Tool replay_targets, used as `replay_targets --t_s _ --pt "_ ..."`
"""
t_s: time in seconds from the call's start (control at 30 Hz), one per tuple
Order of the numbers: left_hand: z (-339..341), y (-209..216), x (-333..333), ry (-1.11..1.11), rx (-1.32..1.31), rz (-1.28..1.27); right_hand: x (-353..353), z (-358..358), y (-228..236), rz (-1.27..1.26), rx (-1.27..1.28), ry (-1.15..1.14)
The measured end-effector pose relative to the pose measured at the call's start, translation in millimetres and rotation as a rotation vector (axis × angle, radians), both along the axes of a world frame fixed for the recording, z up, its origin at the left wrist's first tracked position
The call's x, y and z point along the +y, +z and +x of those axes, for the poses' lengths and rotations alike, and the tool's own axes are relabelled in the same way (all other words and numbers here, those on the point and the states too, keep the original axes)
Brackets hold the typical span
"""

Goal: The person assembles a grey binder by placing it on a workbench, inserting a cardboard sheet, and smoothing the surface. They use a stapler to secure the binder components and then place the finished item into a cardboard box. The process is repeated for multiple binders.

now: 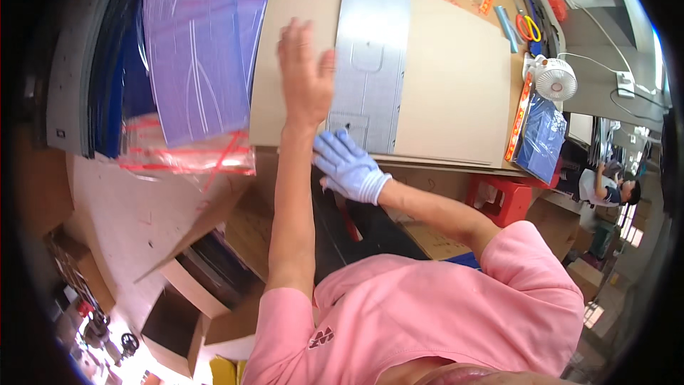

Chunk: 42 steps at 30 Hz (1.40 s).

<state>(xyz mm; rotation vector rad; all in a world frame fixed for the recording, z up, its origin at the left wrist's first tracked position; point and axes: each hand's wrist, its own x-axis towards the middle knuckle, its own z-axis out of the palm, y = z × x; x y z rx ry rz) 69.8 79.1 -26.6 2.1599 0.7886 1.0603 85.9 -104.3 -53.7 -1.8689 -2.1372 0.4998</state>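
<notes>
My left hand [305,75] is bare and lies flat, fingers spread, on a large sheet of brown cardboard [456,78], right beside a long grey flat panel [370,57] resting on that cardboard. My right hand [347,164] wears a pale blue glove and rests at the near end of the grey panel, at the edge of the cardboard; whether it grips the panel is unclear. A stack of purple printed sheets [203,50] lies just left of my left hand.
Clear bags with red strips [189,157] lie under the purple stack. Dark blue and grey panels [107,64] are stacked at the left. Scissors [528,27], a small white fan [554,77], a blue packet [539,137] and a red stool [507,196] are on the right. Open cardboard boxes [192,292] sit below; another person [605,187] is at the far right.
</notes>
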Motion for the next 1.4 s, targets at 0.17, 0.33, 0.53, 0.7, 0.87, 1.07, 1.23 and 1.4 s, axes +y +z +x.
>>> replay_targets --t_s 0.17,0.33,0.53,0.7,0.87,1.07,1.23,1.4 --pt "88 -32 11 -0.146 0.364 0.238 -31 41 33 -0.076 0.369 -0.129" --pt "93 -70 3 -0.172 0.579 0.285 -106 156 29 0.063 0.826 -1.342" --pt "85 -67 -1 -0.166 0.62 0.36 -161 280 22 -0.127 -0.001 -1.546" --pt "85 -63 2 -0.167 0.636 0.384 -136 281 11 -0.542 -0.126 -1.597" --pt "84 -66 2 -0.161 0.601 0.402 -125 268 -2 -0.491 -0.273 -1.583" --pt "86 -64 -1 -0.155 0.614 0.38 -128 279 11 -0.525 -0.191 -1.584" --pt "85 -65 -1 -0.144 0.635 0.381 -132 293 31 -0.537 0.062 -1.537" --pt "85 -61 -1 -0.146 0.634 0.363 -137 309 27 -0.193 0.213 -1.582"
